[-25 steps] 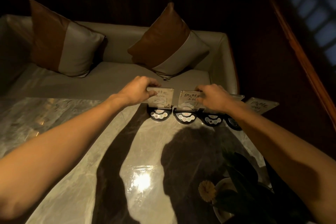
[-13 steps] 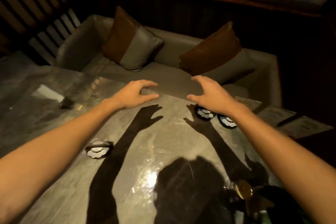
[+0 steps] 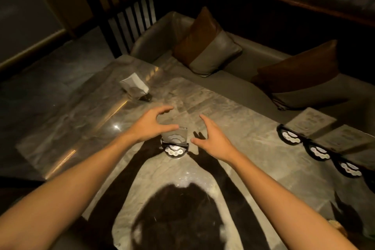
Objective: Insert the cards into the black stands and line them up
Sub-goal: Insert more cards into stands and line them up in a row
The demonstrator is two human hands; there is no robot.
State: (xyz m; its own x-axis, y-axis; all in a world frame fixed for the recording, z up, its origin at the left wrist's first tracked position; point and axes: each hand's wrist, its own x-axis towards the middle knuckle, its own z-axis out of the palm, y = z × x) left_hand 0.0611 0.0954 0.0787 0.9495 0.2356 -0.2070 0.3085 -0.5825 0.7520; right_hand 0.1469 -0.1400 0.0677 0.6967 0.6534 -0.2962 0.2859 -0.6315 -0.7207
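A person's two bare hands close in on a lone black stand [image 3: 175, 149] near the middle of a marble table [image 3: 253, 148]; a clear card [image 3: 175, 132] appears to sit upright in its slot, though the dim light and the card's transparency make the seating hard to judge. The likely mishap is a tip or skid; the card is tall over a small round base, and a sideways knock from either thumb on the glossy stone could topple it or pull the card loose. The left hand [image 3: 151, 126] hovers with fingers spread and curled, thumb tip just beside the card's upper left corner, whether touching cannot be told; the right hand [image 3: 213, 140] is spread open too, just right of the stand, gripping nothing. The stand lies between the two hands; a row of filled stands [image 3: 289, 137] waits well apart along the right edge; another card holder [image 3: 135, 87] stands at the far left.
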